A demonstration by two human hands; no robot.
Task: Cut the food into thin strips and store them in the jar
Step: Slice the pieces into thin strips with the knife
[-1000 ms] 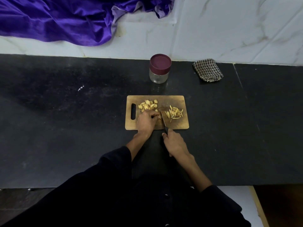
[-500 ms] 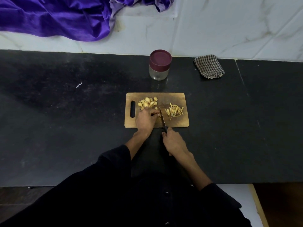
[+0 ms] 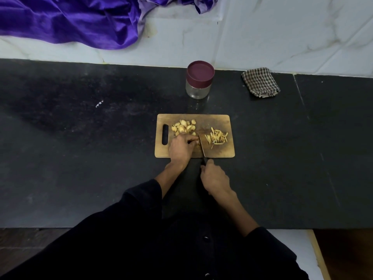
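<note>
Little has moved since the earlier frames: the knife (image 3: 201, 145) has stayed on the board between the two piles, with both hands keeping their places, and the strip pile looks unchanged.

No brand, label or readable writing shows on anything here.

The food is pale yellow. Uncut chunky pieces (image 3: 184, 126) lie in a loose heap at the far left of the wooden cutting board (image 3: 219, 152), beside its handle slot. Thin cut strips (image 3: 216, 136) lie in a ragged pile on the board's right half, just right of the blade.

The left hand (image 3: 180, 148) rests on the board with fingers curled, its fingertips pinning a piece right against the blade; the piece itself is mostly hidden. The right hand (image 3: 216, 177) is wrapped around the knife's dark handle, just off the board's near edge.

The jar (image 3: 199, 79), clear with a maroon lid on, stands behind the board on the black counter (image 3: 80, 158). A folded checked cloth (image 3: 260, 82) lies to its right, well apart. Purple fabric (image 3: 70, 19) drapes at the back.
</note>
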